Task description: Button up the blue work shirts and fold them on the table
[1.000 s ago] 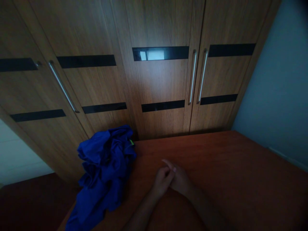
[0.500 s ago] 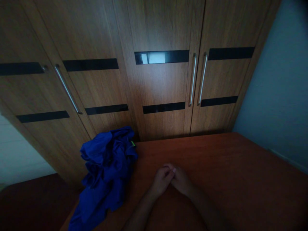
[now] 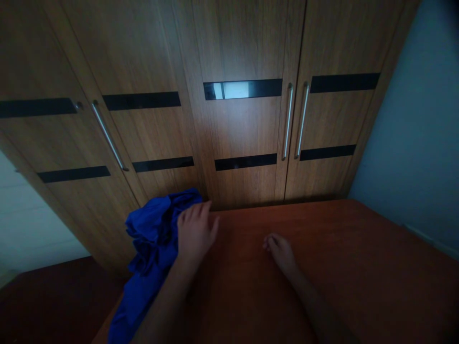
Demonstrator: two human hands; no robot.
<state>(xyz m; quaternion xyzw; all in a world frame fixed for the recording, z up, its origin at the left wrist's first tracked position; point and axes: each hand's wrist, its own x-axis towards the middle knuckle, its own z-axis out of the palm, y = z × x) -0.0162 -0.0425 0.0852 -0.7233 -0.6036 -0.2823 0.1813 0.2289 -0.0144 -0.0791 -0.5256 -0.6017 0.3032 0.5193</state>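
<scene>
A crumpled blue cloth (image 3: pixel 150 229) lies on the left part of the reddish-brown table (image 3: pixel 322 248), its lower end reaching the table's left edge. Over the cloth's right side is my left hand (image 3: pixel 195 231), fingers apart, hiding part of the fabric; whether it touches the cloth I cannot tell. To the right, my right hand (image 3: pixel 281 251) is held above or on the table with its fingers curled in, and nothing shows in it.
Behind the table stands a wooden wardrobe (image 3: pixel 244 124) with dark strips and long metal handles (image 3: pixel 288 122). A bluish wall (image 3: pixel 412 143) borders the right side. A dark red surface (image 3: pixel 53 301) is at the lower left.
My hands were clasped together over the table and have come apart. The left one has moved left and opened over the cloth; the right one has shifted a little right.
</scene>
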